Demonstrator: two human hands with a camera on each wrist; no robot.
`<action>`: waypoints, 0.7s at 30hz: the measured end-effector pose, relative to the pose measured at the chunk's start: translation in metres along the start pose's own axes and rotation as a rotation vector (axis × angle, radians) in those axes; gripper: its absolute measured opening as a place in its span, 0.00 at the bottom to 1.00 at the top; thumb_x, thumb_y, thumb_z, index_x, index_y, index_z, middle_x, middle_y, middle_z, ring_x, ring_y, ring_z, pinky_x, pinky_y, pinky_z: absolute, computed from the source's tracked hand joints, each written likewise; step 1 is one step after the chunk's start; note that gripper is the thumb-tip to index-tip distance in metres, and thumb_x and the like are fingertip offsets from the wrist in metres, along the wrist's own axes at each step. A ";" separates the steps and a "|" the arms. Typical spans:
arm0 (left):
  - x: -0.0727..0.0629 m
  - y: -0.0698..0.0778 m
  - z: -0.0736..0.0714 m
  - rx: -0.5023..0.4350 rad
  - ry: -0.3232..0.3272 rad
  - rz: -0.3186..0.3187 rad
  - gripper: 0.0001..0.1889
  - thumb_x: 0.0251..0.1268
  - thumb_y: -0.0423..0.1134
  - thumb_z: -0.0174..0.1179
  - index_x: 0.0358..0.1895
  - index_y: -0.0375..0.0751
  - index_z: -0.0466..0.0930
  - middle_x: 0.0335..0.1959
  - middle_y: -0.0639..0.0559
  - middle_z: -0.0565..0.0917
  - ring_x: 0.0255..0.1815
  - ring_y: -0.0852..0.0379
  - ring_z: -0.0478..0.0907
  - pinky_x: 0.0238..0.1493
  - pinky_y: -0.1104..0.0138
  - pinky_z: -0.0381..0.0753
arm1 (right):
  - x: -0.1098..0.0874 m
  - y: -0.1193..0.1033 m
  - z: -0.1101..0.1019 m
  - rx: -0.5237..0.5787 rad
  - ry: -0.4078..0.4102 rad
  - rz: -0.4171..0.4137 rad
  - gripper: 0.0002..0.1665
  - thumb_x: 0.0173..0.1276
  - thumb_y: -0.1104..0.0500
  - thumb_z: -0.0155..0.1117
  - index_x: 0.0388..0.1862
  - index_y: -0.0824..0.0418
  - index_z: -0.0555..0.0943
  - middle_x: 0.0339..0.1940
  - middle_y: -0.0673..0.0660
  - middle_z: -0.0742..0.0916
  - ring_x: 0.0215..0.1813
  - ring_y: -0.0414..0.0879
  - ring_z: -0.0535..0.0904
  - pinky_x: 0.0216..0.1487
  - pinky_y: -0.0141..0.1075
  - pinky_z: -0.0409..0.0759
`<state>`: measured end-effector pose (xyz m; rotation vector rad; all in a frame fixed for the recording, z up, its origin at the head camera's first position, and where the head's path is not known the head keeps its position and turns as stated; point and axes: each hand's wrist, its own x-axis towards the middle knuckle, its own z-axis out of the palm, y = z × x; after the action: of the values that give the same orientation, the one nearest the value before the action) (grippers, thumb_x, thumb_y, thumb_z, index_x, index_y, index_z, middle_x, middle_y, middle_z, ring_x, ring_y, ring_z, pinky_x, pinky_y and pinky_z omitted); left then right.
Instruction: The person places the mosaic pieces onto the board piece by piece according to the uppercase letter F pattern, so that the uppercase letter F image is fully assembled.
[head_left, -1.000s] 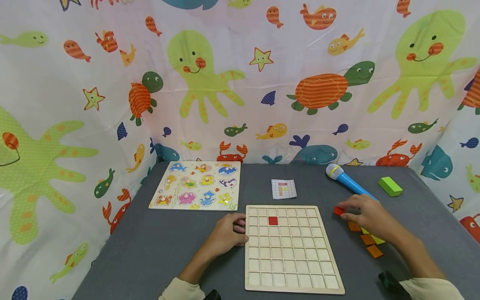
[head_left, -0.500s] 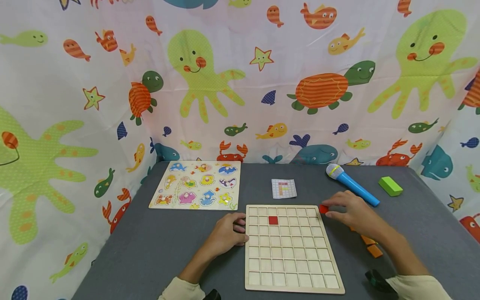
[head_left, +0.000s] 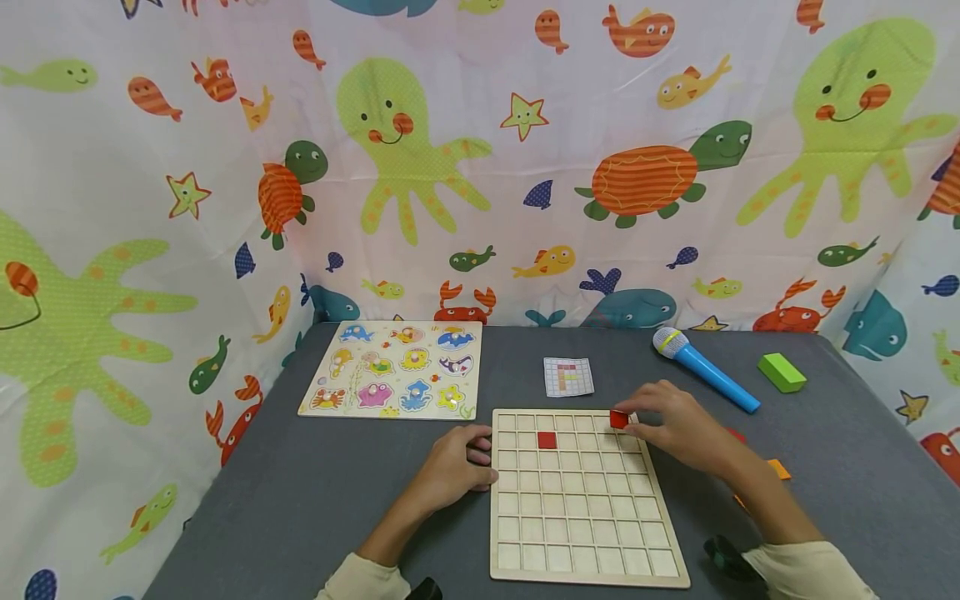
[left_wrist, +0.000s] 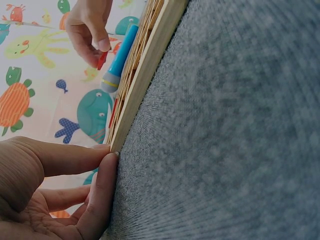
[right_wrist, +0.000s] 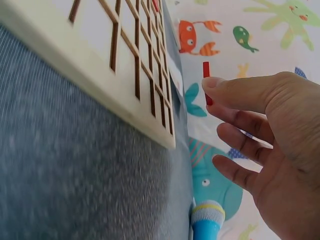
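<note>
Fingers (right_wrist: 250, 124) of the right hand (head_left: 686, 427) pinched a red tile (head_left: 618, 420) above the far right part of the board (head_left: 578, 505) — leftward sat a second red tile (head_left: 547, 440) — while the left hand (head_left: 453, 467) gripped the left edge.

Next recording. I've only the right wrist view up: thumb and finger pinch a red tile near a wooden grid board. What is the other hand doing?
Observer: The left hand holds the wooden grid board by its left edge.
Operator: And what lies around the right forearm?
Observer: The head view shows a loose red tile and orange tiles there, partly hidden behind it.
Operator: I see the head of a toy microphone. Is anything beside it?
Observer: Yes, a bright green block lies to its right, apart from it.
</note>
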<state>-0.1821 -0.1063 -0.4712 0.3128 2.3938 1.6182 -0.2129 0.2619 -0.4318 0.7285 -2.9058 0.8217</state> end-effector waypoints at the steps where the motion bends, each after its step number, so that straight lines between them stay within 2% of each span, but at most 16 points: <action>1: 0.000 0.000 0.000 0.002 0.000 -0.001 0.34 0.58 0.24 0.73 0.70 0.26 0.74 0.53 0.39 0.80 0.50 0.49 0.83 0.36 0.64 0.92 | 0.001 -0.002 0.001 0.003 -0.006 0.001 0.15 0.70 0.57 0.76 0.55 0.55 0.90 0.50 0.50 0.87 0.54 0.51 0.76 0.49 0.48 0.80; 10: 0.002 -0.001 0.001 0.009 -0.002 -0.009 0.34 0.58 0.25 0.73 0.70 0.27 0.74 0.53 0.40 0.80 0.51 0.49 0.83 0.36 0.64 0.92 | 0.009 -0.010 0.012 0.038 -0.055 -0.011 0.16 0.72 0.58 0.74 0.57 0.56 0.90 0.52 0.50 0.87 0.54 0.52 0.75 0.49 0.45 0.77; 21: 0.002 -0.001 0.000 0.004 -0.007 -0.012 0.34 0.59 0.24 0.73 0.70 0.26 0.74 0.53 0.40 0.80 0.51 0.48 0.83 0.36 0.63 0.93 | 0.018 -0.018 0.022 0.074 -0.114 -0.032 0.15 0.73 0.54 0.73 0.56 0.54 0.90 0.52 0.48 0.87 0.57 0.49 0.75 0.54 0.49 0.80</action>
<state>-0.1838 -0.1059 -0.4719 0.3039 2.3894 1.6044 -0.2186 0.2300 -0.4397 0.8533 -2.9680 0.9179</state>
